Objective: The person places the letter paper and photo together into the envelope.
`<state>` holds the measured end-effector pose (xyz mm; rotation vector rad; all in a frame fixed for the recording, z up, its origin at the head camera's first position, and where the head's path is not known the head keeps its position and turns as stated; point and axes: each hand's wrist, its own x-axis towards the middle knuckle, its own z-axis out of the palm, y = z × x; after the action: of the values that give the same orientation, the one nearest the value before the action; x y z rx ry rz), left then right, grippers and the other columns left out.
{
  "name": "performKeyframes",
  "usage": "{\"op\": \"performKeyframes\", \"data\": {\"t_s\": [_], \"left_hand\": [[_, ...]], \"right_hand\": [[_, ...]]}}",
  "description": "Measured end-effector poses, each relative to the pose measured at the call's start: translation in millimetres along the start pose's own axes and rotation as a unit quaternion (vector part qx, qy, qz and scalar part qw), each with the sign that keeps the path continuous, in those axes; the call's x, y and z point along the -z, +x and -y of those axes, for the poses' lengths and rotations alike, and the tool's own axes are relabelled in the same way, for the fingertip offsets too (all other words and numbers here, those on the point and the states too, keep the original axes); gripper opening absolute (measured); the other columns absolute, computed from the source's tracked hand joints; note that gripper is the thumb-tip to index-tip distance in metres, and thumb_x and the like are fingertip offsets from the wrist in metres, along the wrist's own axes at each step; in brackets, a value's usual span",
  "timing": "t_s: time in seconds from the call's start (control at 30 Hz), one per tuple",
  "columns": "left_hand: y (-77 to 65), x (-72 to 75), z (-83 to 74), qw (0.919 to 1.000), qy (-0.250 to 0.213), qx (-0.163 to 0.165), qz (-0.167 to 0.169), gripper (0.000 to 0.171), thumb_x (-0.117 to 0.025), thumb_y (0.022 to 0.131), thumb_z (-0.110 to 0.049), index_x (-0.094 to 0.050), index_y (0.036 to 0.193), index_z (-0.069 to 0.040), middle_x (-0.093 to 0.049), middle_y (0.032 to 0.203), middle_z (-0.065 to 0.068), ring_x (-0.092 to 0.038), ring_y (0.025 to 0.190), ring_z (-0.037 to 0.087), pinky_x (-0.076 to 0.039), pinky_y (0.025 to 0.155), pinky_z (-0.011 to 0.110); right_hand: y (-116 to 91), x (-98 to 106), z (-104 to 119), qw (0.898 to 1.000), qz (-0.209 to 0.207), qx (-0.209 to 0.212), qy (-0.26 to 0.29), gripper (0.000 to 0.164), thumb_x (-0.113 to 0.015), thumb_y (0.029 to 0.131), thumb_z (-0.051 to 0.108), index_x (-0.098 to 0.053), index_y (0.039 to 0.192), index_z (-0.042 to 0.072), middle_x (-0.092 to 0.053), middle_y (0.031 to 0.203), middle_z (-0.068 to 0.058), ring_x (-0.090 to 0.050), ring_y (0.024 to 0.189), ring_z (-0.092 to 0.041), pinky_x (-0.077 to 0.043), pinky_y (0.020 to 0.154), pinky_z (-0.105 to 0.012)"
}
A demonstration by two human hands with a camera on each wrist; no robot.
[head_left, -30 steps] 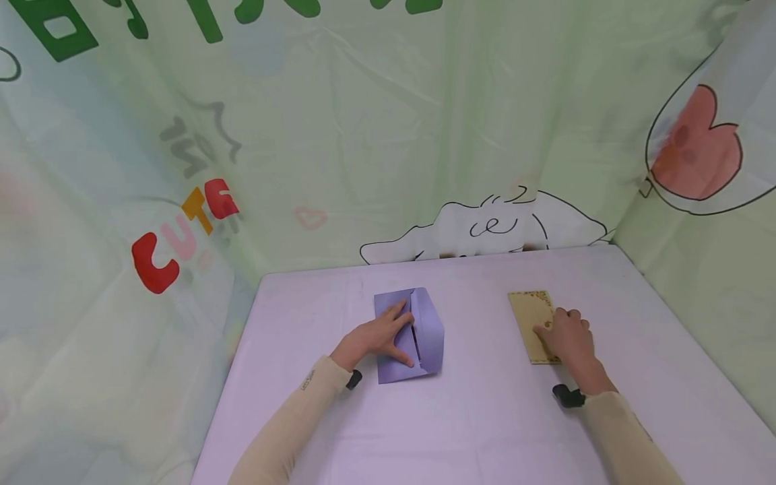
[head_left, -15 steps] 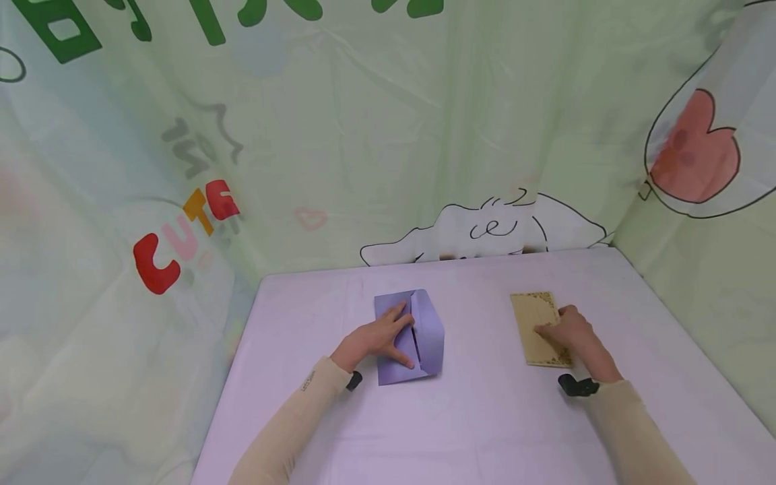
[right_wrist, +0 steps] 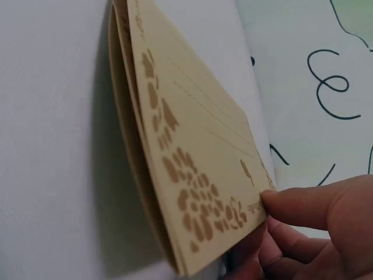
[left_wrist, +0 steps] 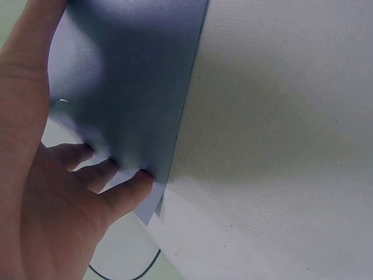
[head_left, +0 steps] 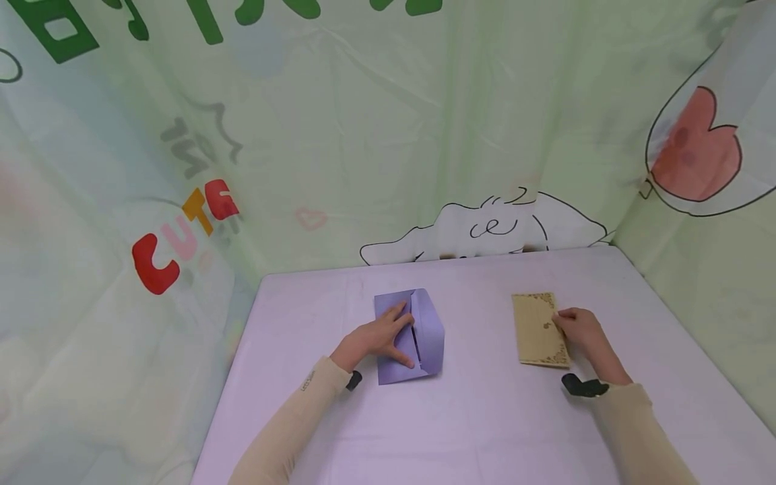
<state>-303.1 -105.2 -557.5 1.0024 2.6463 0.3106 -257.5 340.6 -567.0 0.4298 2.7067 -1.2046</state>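
Observation:
A purple envelope point(head_left: 432, 333) lies on the table with its flap folded out to the right and a dark slit showing at the opening. My left hand point(head_left: 374, 337) rests on its body, fingers and thumb spread. In the left wrist view, several fingertips touch the envelope point(left_wrist: 134, 70) near its edge. Further right is a tan folded card point(head_left: 536, 330) with brown floral corners. Its right edge is pinched between the thumb and fingers of my right hand point(head_left: 585, 331). From the right wrist view, the card point(right_wrist: 186, 128) shows printed lines and layers slightly apart.
A pale lilac cloth covers the table point(head_left: 473, 417). Between the envelope and the card is a stretch of bare cloth. Printed curtains point(head_left: 388, 135) stand behind the table and along both sides. Dark wrist cameras sit below each hand.
My right hand has drawn back to the card's right edge, its thumb no longer lying across the face. The card has shifted slightly and turned straighter. The left hand and envelope stay put.

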Motion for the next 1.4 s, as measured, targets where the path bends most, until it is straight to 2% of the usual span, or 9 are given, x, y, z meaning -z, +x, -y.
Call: {"op": "performKeyframes", "data": {"t_s": [0.17,0.37,0.53,0.93,1.17,1.4], "left_hand": [[-0.5,-0.2,0.3,1.0000,0.001,-0.006,-0.006,0.082,-0.082,0.072,-0.063,-0.041,0.130,-0.022,-0.016,0.166,0.021,-0.023,0.154,0.033,-0.037,0.117,0.044],[-1.7,-0.5,0.4,1.0000,-0.002,-0.004,-0.003,0.082,-0.082,0.072,-0.063,-0.041,0.130,-0.023,-0.015,0.167,0.020,-0.022,0.154,0.031,-0.036,0.118,0.043],[-1.1,-1.6,1.7,1.0000,-0.001,-0.004,-0.002,0.082,-0.082,0.072,-0.064,-0.041,0.130,-0.023,-0.015,0.167,0.021,-0.022,0.154,0.032,-0.036,0.118,0.043],[1.0,-3.4,2.7,0.9999,0.003,0.010,0.006,0.085,-0.080,0.072,-0.067,-0.040,0.135,-0.026,-0.010,0.169,0.017,-0.020,0.155,0.033,-0.038,0.116,0.046],[0.0,-0.6,0.8,1.0000,0.005,0.007,0.003,0.083,-0.080,0.072,-0.066,-0.041,0.134,-0.025,-0.011,0.168,0.018,-0.021,0.154,0.035,-0.040,0.115,0.048],[-0.5,1.0,0.2,1.0000,0.003,0.000,0.002,0.083,-0.081,0.072,-0.065,-0.041,0.133,-0.024,-0.012,0.168,0.019,-0.021,0.154,0.034,-0.038,0.116,0.046]], "right_hand": [[1,-2,1,0.999,0.010,-0.012,0.028,0.054,-0.048,0.104,0.025,-0.044,0.134,-0.020,-0.054,0.127,-0.038,-0.058,0.105,-0.037,-0.050,0.076,-0.032],[3,-9,3,0.999,0.020,-0.013,0.045,0.057,-0.047,0.105,0.029,-0.042,0.139,-0.017,-0.050,0.134,-0.038,-0.055,0.114,-0.040,-0.051,0.087,-0.040],[1,-16,12,0.998,0.026,0.003,0.051,0.059,-0.046,0.106,0.030,-0.041,0.141,-0.017,-0.050,0.136,-0.038,-0.055,0.117,-0.041,-0.050,0.091,-0.043],[1,-36,30,0.997,0.039,0.019,0.066,0.055,-0.048,0.106,0.029,-0.044,0.140,-0.014,-0.053,0.135,-0.034,-0.056,0.115,-0.036,-0.049,0.088,-0.036],[1,-43,37,0.997,0.036,0.024,0.061,0.054,-0.048,0.105,0.029,-0.046,0.139,-0.012,-0.057,0.130,-0.031,-0.058,0.107,-0.030,-0.049,0.079,-0.028],[-2,-49,43,0.997,0.038,0.025,0.065,0.055,-0.048,0.106,0.031,-0.045,0.141,-0.011,-0.055,0.133,-0.031,-0.056,0.111,-0.033,-0.048,0.084,-0.030]]}}
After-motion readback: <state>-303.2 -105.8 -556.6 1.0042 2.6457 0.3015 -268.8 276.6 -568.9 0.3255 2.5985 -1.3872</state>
